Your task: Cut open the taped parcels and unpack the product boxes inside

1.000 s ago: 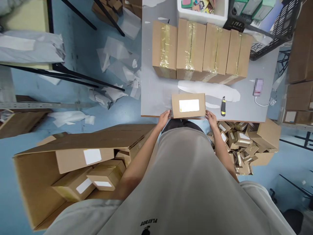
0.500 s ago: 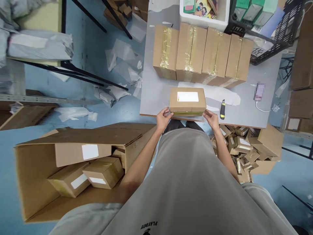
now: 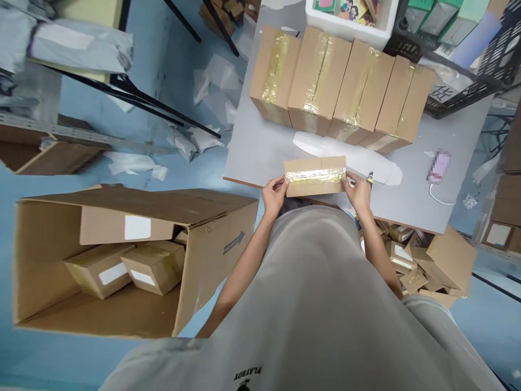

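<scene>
A small cardboard box [image 3: 315, 176] with a shiny taped seam facing up is held at the near edge of the grey table [image 3: 260, 146]. My left hand [image 3: 274, 195] grips its left end and my right hand [image 3: 358, 191] grips its right end, fingers curled round the edges. Its white label is out of sight. Behind it on the table stands a row of several taped cardboard boxes [image 3: 337, 87].
A big open carton [image 3: 122, 255] with labelled small boxes lies on the floor at left. A pile of small boxes [image 3: 423, 260] sits on the floor at right. A utility knife [image 3: 370, 176] peeks out behind my right hand. A phone [image 3: 438, 166], white bin [image 3: 350, 16] and black crate [image 3: 468, 65] are farther back.
The box in my hands has been tipped over: its white label faced up before, now the taped seam faces up. The view has shifted a little to the left.
</scene>
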